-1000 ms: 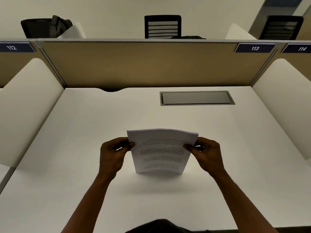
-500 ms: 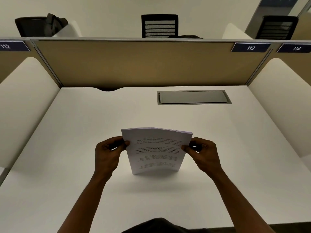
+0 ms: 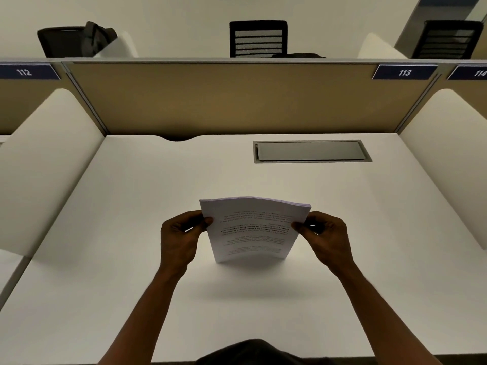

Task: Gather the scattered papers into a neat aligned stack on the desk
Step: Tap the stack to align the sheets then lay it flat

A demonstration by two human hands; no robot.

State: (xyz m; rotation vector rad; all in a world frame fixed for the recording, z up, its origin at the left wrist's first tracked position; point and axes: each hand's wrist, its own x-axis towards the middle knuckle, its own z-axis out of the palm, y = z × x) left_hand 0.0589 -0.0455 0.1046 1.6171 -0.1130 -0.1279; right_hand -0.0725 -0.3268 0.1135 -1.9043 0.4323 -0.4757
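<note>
**Paper stack held on edge between both hands**

The stack of papers (image 3: 254, 229) stands upright on the white desk (image 3: 105, 259), its lower edge touching the surface and its top edge bowed gently upward in the middle. The printed face is turned toward the person, and the lines of text read upside down from this view. The sheet edges look flush along the top right corner, where the layers show as a thin band.

The left hand (image 3: 179, 237) grips the stack's left edge near the top: the thumb presses the near face and the curled fingers (image 3: 188, 219) wrap behind, pinching the sheets. The right hand (image 3: 328, 239) mirrors it on the right edge, thumb tip on the printed face, the other fingers bent behind the paper. Between the two thumbs lies the whole printed page; below the fingers the stack's bottom meets the desk.

Beyond the fingertips, farther up the desk and to the right, a grey cable hatch (image 3: 312, 151) sits flush in the surface. Behind it rises a tan partition (image 3: 224, 98) bearing a label (image 3: 404, 72) reading 113.
</note>
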